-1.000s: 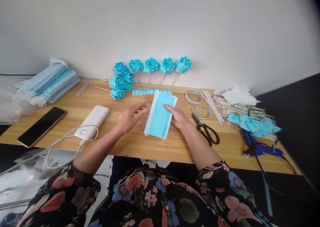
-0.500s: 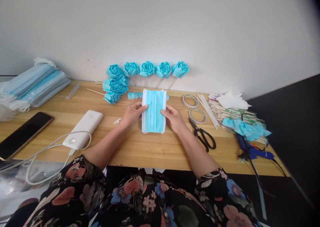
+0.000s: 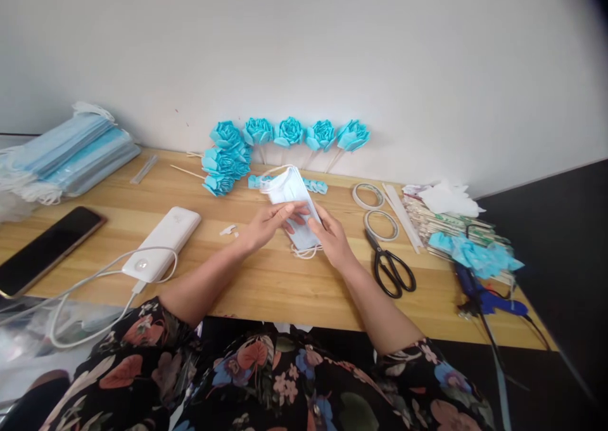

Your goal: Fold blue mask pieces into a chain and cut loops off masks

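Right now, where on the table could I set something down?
Bare wood shows between scissors and glue gun, and between power bank and roses. It is crowded from the tape rolls to the stick pile.

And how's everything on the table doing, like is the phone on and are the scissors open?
Phone: lying flat, screen dark.
Scissors: lying down, blades look closed.
Power bank: cable plugged in.
Mask: held up, pale side showing.
Mask pile: stacked, loops hanging out.
Tape rolls: lying flat.
Blue tool: lying down; on or off, can't tell.
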Tool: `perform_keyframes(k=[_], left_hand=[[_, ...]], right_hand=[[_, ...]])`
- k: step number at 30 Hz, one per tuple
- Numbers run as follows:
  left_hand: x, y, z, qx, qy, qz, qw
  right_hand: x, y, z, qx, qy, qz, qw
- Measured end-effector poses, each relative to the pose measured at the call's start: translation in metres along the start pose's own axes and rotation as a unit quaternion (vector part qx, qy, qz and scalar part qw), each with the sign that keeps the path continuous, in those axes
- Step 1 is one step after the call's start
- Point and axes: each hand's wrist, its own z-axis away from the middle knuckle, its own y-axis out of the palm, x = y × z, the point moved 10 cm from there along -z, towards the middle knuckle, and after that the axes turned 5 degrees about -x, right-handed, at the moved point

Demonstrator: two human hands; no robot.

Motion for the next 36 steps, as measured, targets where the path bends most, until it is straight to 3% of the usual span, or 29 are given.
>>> perform_keyframes(k=[2,7,9,13,16,20,25,30,33,36], left_hand=[[-0.003,-0.006,0.000,-0.027,0.021,-0.022,0.999],[-0.001,-0.056,0.000,-0.228,0.059,-0.034,0.971],[0.008,-0.056,-0.005,-0.223,0.032,0.006,0.974],[0.036,-0.028,-0.011,-0.113,-0.093,0.131,0.980],[0.047,-0.028,-0.008,-0.120,-0.135,0.117,0.977],[0.045,-0.041,-0.007,-0.157,-0.113,0.044,0.980],[0.040,-0.039,-0.009,-0.141,-0.110,-0.014,0.984],[0.028,-0.049,-0.011,-0.188,-0.052,0.026,0.980],[0.025,-0.062,-0.010,-0.226,-0.029,-0.009,0.974],[0.020,-0.067,-0.011,-0.230,-0.009,-0.051,0.972]], right_hand=[[-0.012,-0.009,-0.003,-0.039,0.044,-0.053,0.997],[-0.021,-0.021,-0.008,-0.094,0.104,-0.169,0.975],[-0.017,-0.018,-0.007,-0.086,0.109,-0.191,0.972],[-0.016,-0.008,-0.006,-0.054,0.115,-0.206,0.970],[-0.019,-0.002,-0.006,-0.032,0.115,-0.203,0.972],[-0.020,-0.008,-0.007,-0.054,0.109,-0.163,0.979],[-0.020,-0.020,-0.007,-0.092,0.099,-0.104,0.985],[-0.022,-0.018,-0.007,-0.077,0.103,-0.093,0.987],[-0.021,-0.016,-0.006,-0.068,0.108,-0.091,0.988],[-0.020,-0.013,-0.005,-0.054,0.112,-0.095,0.988]])
